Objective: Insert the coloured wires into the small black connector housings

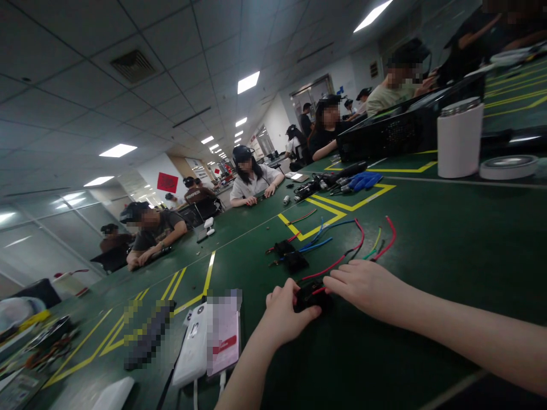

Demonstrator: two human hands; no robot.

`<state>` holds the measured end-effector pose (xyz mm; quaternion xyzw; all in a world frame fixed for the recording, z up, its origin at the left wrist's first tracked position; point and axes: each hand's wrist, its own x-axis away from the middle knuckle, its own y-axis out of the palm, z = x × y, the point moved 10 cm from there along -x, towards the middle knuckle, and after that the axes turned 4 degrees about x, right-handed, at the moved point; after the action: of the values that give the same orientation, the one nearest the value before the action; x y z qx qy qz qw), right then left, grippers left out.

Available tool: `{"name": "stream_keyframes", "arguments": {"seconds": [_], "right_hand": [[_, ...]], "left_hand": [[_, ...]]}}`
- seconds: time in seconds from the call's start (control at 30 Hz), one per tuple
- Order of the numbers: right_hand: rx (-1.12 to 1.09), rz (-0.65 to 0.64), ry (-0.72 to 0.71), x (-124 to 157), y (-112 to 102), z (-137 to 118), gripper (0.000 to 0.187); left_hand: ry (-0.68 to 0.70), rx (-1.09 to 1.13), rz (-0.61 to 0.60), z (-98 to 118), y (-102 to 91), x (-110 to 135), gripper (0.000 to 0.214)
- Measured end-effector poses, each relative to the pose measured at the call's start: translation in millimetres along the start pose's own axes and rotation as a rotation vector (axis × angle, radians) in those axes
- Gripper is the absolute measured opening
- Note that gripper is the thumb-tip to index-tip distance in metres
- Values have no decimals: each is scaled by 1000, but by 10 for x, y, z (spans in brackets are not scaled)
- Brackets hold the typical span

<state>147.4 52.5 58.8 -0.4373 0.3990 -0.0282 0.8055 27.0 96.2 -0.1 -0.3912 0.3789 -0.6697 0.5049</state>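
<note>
My left hand (284,313) is closed round a small black part (308,296) just above the green table, thumb along its near side. My right hand (363,285) pinches a red wire (318,290) right at that part. A longer red wire (331,266) runs from behind the part, up past my right fingers. Near my right knuckles, a green-yellow wire (378,241) and a thick red wire (388,239) stick up. Just beyond my left hand lies a second black part (290,256) with blue wires (318,244). My fingers hide much of the held part.
A white phone-like device (192,341) and a pink-screened phone (225,336) with cables lie left of my left arm. Beyond are tools with blue handles (363,181), a white cup (459,139), its lid (508,167) and a black case (393,128). Several people sit around the table.
</note>
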Motion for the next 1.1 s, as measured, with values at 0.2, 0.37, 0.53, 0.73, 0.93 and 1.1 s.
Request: {"name": "stream_keyframes", "arguments": {"seconds": [0.2,0.37,0.53,0.73,0.93,1.1], "right_hand": [[31,50,-21,-17,-48,-13,8],[2,-6,-7,-29,3,6,12],[-12,-36,-2,-19,30,11,14],[31,44,-41,-34,-68,-21,9],[31,67,-41,-30,-109,-29,13],[-10,-39,-32,1,33,-8,10]], "left_hand": [[-11,-40,-21,17,6,9,40],[-12,-19,-15,-11,-3,15,42],[-42,-17,-37,-29,-6,28,43],[-16,-14,-27,-21,6,8,41],[-6,3,-9,-21,-9,10,42],[-30,-6,-34,-8,-17,37,42]]}}
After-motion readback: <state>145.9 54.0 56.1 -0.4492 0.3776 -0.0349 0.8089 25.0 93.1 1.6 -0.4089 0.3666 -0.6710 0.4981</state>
